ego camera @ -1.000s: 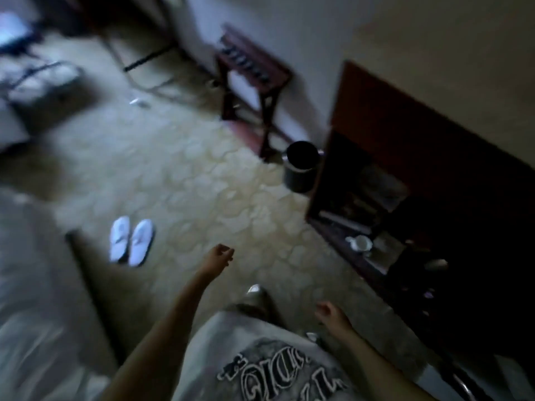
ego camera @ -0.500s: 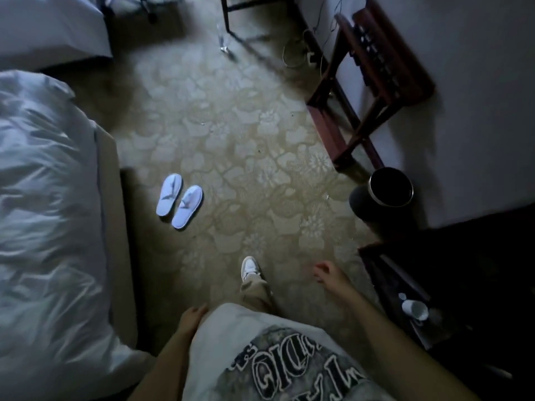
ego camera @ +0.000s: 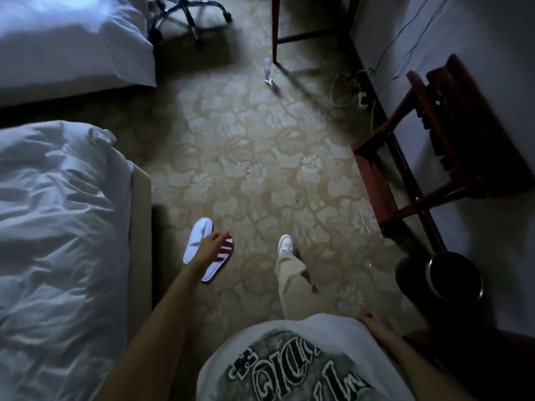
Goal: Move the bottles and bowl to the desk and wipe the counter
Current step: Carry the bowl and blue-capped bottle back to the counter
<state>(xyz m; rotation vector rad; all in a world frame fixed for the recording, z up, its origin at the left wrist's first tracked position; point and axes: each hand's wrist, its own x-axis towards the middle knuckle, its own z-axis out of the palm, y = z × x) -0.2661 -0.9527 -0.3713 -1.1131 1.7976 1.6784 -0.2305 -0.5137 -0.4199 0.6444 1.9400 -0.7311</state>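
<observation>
I am walking across a patterned carpet in a dim room. A clear plastic bottle (ego camera: 268,71) stands upright on the floor far ahead, beside a wooden desk leg (ego camera: 275,30). My left hand (ego camera: 212,246) swings forward over a pair of white slippers, fingers apart, holding nothing. Down at my right hip, my right hand (ego camera: 375,324) hangs empty, its fingers loosely curled and partly hidden by my shirt. No bowl or counter shows in this view.
A bed with white sheets (ego camera: 58,241) fills the left side. White slippers (ego camera: 199,244) lie beside it. A wooden luggage rack (ego camera: 434,146) and a black bin (ego camera: 451,280) stand along the right wall. An office chair base (ego camera: 188,13) and cables (ego camera: 353,91) are ahead.
The view has turned from the dark cabinet toward the desk and moved forward. My left hand swung forward over the slippers; my right hand dropped back to my hip.
</observation>
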